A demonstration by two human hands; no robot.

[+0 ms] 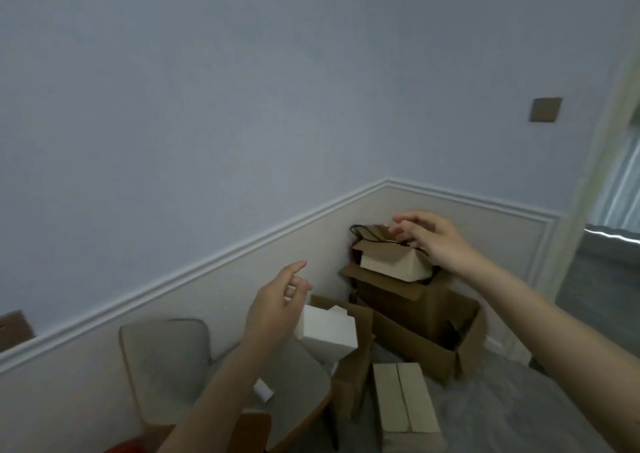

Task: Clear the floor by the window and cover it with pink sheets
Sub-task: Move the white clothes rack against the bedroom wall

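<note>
Head view, corner: a stack of cardboard boxes [408, 310] is sitting in the corner where two blue-over-cream walls are meeting, on the grey floor [519, 411].
Head view, top of the stack: a small pale box [391, 262] is lying tilted on top of a larger open box [426, 335]; a brown paper bag with dark cord handles [370, 234] is standing behind it against the wall.
Head view, right hand [429, 239]: it is reaching over the small pale box, fingers spread and slightly bent, holding nothing; the fingertips are hovering at the bag's handles, and the blur makes it hard to say whether they are touching.
Head view, left hand [277, 309]: it is hanging in the air to the left of the stack, well apart from it, fingers relaxed and loosely open, gripping nothing.
Head view, near the left hand: a white box [329, 331] is sitting inside an open carton [353, 366] just below and right of that hand.
Head view, foreground: a closed pale carton [405, 407] is lying flat on the floor in front of the stack.
Head view, left side: a grey cushioned chair [166, 362] is standing against the wall, with a small white object [263, 391] lying on its seat.
Head view, right edge: a bright window opening [620, 189] is showing beside the corner.
Head view, wall: a brown square plate [545, 109] is fixed on the blue wall.
</note>
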